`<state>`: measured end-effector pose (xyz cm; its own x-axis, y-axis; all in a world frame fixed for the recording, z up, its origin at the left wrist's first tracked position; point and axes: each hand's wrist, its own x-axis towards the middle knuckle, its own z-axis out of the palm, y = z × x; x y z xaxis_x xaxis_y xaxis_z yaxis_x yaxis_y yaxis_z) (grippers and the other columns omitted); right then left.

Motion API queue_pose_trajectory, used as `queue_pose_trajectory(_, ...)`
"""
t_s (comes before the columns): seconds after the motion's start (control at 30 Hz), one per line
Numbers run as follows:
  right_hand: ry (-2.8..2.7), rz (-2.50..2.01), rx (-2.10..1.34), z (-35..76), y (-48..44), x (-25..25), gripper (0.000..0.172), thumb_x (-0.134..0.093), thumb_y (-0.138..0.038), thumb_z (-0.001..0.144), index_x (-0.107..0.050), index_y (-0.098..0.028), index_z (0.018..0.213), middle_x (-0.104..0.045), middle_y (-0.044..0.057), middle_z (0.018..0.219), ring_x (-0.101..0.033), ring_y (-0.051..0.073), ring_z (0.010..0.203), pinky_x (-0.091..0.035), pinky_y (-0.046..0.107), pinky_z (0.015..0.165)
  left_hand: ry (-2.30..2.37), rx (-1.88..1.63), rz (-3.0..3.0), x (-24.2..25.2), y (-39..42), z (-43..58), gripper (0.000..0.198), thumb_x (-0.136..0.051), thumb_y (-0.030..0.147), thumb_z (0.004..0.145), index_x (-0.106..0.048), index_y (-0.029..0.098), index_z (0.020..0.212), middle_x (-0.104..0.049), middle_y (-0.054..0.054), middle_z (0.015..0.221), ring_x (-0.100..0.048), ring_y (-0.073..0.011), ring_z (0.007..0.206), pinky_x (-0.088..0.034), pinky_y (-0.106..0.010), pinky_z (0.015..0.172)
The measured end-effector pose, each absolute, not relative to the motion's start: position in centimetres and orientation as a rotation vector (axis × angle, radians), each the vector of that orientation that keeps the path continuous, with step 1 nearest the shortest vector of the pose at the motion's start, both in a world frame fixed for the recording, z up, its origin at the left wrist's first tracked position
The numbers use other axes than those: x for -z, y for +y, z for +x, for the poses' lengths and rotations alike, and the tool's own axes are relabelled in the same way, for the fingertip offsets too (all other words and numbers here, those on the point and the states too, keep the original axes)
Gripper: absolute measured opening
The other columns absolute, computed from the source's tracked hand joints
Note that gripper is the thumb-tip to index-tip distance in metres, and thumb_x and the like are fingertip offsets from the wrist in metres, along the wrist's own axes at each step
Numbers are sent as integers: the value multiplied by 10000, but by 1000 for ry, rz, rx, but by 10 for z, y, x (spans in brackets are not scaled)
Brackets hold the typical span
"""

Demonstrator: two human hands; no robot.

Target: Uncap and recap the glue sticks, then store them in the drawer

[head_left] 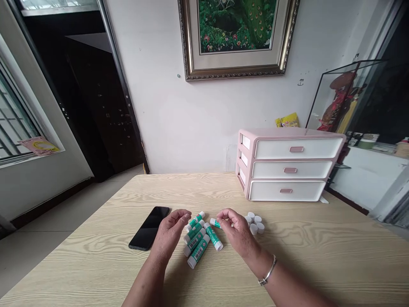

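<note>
Several green-and-white glue sticks [198, 241] lie in a loose pile on the wooden table [319, 256]. My right hand [238, 233], with a silver bracelet on the wrist, pinches one glue stick [215, 223] by its end, just above the pile. My left hand [171, 233] hovers at the pile's left side, fingers curled and slightly apart, holding nothing. A small cluster of white caps [254, 223] sits just right of my right hand.
A black phone [149, 233] lies face up left of my left hand. A pink three-drawer organiser [287, 168], all drawers shut, stands at the back right against the wall. A framed picture hangs above.
</note>
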<state>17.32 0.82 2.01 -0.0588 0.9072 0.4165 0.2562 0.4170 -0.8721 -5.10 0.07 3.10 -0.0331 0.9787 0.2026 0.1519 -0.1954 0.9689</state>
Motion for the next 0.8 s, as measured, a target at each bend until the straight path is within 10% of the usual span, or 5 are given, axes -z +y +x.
queue_pose_trajectory(0.57, -1261, -551, -1741, 162, 34, -85, 169, -587, -349, 755, -553, -184, 774, -539, -17, 657, -542, 118, 601, -284, 210, 501, 590, -1270, 1226, -78, 28, -36, 244, -663, 375, 849, -685, 139, 790, -633, -41, 720, -564, -140, 644, -469, -274, 617)
queue_pose_trajectory(0.8, -1268, -21, -2144, 169, 48, -95, 602, -390, -717, 916, -428, -191, 626, -341, -68, 528, -291, 74, 438, -249, 220, 464, 154, -986, 1080, -91, 35, -25, 682, -426, 685, 904, -523, 142, 504, -371, 24, 475, -292, -67, 412, -204, -189, 385)
